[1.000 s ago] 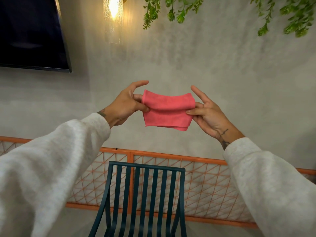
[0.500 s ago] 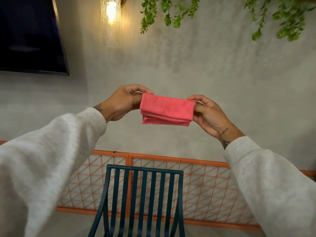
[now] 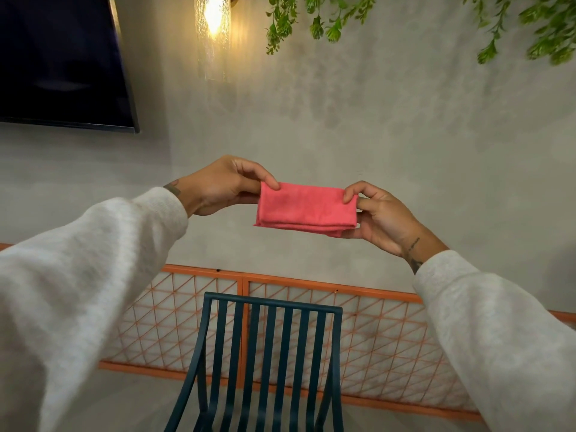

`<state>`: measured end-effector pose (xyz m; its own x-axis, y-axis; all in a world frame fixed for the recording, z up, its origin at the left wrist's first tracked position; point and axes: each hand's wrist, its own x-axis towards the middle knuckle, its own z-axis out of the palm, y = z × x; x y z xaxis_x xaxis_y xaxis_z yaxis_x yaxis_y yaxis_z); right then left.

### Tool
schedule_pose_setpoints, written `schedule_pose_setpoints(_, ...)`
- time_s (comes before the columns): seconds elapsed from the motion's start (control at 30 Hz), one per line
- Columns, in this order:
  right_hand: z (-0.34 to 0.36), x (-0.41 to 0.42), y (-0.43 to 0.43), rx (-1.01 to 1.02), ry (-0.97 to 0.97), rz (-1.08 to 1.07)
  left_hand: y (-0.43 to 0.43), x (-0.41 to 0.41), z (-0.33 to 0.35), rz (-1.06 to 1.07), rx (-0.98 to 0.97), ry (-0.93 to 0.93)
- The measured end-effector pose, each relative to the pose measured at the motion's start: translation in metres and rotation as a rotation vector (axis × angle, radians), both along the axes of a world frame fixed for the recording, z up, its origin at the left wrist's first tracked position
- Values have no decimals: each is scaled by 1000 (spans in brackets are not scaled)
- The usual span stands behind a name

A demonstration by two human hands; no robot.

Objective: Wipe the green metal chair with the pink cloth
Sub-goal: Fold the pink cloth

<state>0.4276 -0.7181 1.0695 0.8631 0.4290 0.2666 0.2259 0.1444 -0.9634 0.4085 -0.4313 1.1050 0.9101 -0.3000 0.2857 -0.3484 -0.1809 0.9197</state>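
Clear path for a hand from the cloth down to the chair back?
Yes: bare gap between cloth and the top rail of the chair, flanked by left sleeve and right sleeve. The left hand and right hand pinch the cloth's ends. Crowded: slats leave only narrow slots.

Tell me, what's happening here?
A person holds a folded pink cloth up in front of the wall, left hand pinching one end and right hand the other. The green chair stands below, and the cloth is not touching it, so wiping has not begun yet.
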Motion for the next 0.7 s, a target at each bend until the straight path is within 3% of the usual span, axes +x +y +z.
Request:
schedule_pose_setpoints(0.23,-4,3,12,15,47,-14,6,-2,-13,18,26,103)
schedule_pose_setpoints(0.43,-22,12,21,-156,-71,-64,10,-6,-30,98,-48,155)
schedule_pose_setpoints(0.7,-73,20,60,-187,84,23,37,-25,-94,267,-54,256)
